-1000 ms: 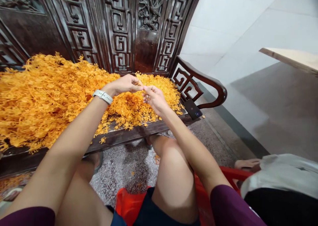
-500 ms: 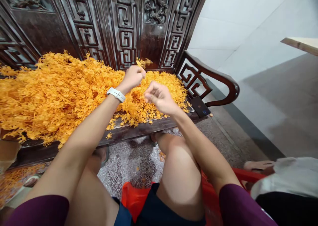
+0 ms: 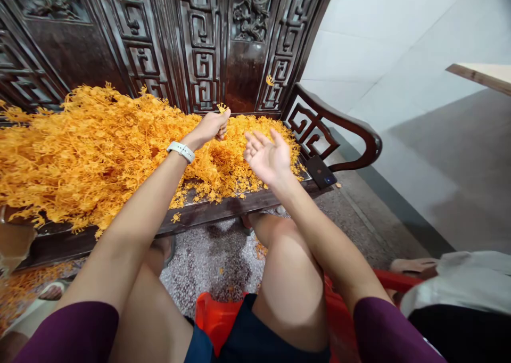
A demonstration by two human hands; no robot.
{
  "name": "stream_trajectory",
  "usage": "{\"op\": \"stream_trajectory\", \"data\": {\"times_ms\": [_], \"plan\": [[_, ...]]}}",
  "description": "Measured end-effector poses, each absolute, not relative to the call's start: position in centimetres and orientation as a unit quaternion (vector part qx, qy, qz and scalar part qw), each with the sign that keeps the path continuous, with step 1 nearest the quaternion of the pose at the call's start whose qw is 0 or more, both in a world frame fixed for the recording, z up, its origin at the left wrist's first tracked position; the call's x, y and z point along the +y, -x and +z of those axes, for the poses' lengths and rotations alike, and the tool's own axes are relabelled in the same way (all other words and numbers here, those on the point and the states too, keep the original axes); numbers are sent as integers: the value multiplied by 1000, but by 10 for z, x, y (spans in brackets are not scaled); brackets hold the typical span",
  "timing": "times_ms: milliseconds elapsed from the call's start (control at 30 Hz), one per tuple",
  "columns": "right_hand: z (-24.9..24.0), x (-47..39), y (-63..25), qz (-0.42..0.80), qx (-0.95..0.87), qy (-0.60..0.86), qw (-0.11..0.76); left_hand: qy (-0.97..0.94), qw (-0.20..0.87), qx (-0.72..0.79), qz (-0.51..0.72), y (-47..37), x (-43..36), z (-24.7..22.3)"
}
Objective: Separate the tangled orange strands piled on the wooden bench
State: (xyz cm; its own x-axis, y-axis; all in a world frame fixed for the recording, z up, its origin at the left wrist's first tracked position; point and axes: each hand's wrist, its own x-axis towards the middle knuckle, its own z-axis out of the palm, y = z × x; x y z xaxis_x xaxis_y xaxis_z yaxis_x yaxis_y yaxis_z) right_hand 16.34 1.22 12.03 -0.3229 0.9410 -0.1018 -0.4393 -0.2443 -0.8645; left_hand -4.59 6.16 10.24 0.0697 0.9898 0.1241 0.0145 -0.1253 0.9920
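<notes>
My left hand (image 3: 211,127), with a pale watch on its wrist, is closed on a small orange plastic piece (image 3: 222,108) that shows above the thumb. To its right, my right hand (image 3: 269,155) is spread, palm up, with nothing in it. One small orange piece (image 3: 270,80) hangs in the air above the right hand, in front of the carved backrest. Below and around both hands lies a large heap of orange pieces (image 3: 107,150) on the dark wooden bench (image 3: 215,209), thickest at the left and thinner toward the right.
A dark phone (image 3: 320,172) lies at the bench's right end beside the curved armrest (image 3: 371,145). Under me is a red stool (image 3: 217,318). Another person's foot and pale clothing (image 3: 475,278) are at the lower right. Loose orange bits lie on the floor at left.
My right hand has opened, turned palm up and moved slightly right. A small orange piece now is in the air above it. My left hand has shifted slightly and turned.
</notes>
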Motion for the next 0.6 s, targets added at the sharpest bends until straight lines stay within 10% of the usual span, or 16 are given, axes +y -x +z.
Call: {"op": "stream_trajectory", "data": {"times_ms": [400, 600], "plan": [[86, 31, -161, 483, -676, 340, 439, -764, 439, 436, 183, 47, 50, 119], [82, 39, -163, 355, -733, 327, 479, -759, 385, 458, 257, 34, 49, 126]]}}
